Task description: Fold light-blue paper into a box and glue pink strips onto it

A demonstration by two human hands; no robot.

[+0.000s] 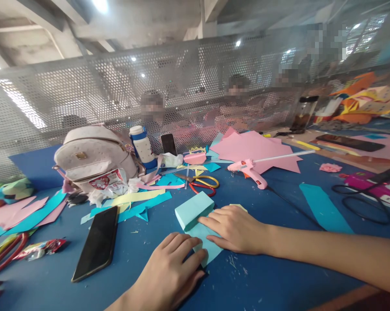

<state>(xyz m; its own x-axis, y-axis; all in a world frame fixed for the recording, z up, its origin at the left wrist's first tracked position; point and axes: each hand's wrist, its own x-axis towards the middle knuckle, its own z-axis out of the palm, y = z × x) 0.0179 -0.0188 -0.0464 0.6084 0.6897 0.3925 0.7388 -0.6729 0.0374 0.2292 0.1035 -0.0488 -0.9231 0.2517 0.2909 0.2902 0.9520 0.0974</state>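
A light-blue paper lies on the table in front of me, its far end folded into a flat, box-like loop. My right hand comes in from the right, fingers pressed on the paper just behind the loop. At the paper's near end my left hand grips the edge, fingers bent and the thumb low beside them. Part of the paper is hidden under both hands. Beyond the loop lie scissors with red and yellow handles, and a pink glue gun with a long glue stick.
On the left lie a dark phone, a candy wrapper and more scissors. A backpack and bottle stand before a perforated metal screen. Pink paper, a blue strip and a power strip lie right.
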